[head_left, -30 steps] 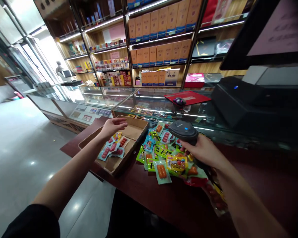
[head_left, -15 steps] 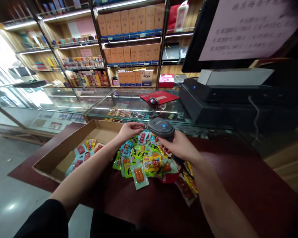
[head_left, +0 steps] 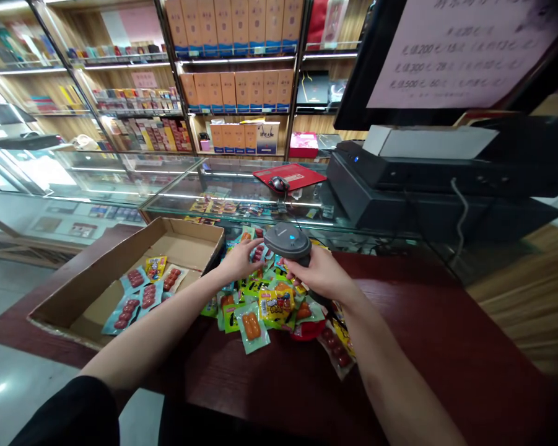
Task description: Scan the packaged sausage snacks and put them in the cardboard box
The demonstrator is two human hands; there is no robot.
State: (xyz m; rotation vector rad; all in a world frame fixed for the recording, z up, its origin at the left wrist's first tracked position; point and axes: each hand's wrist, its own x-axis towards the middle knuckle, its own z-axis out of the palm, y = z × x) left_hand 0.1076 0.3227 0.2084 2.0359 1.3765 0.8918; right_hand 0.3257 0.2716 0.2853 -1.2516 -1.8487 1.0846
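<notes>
scanner [head_left: 287,240] over the packet pile [head_left: 275,305], right grip [head_left: 326,272] wrapped tight round its handle, probably to point its head at the pile. left grip [head_left: 236,261] half-curled by the scanner nose; can't tell if it holds anything. carton [head_left: 192,239] beside the pile on the surface [head_left: 381,291], likely for reach.

This is a shop. Lit wall shelves [head_left: 241,60] carry close rows of matching boxes [head_left: 229,90], with smaller coloured packs [head_left: 151,134] beside them, and glass display cases [head_left: 232,171] show more goods under their tops. A large screen [head_left: 358,80] bears a pink notice [head_left: 446,71] listing amounts such as 200, 300 and 500. In front, a barcode scanner [head_left: 288,240] is held over a heap of wrapped snacks [head_left: 276,306] on the bench [head_left: 385,285].
</notes>
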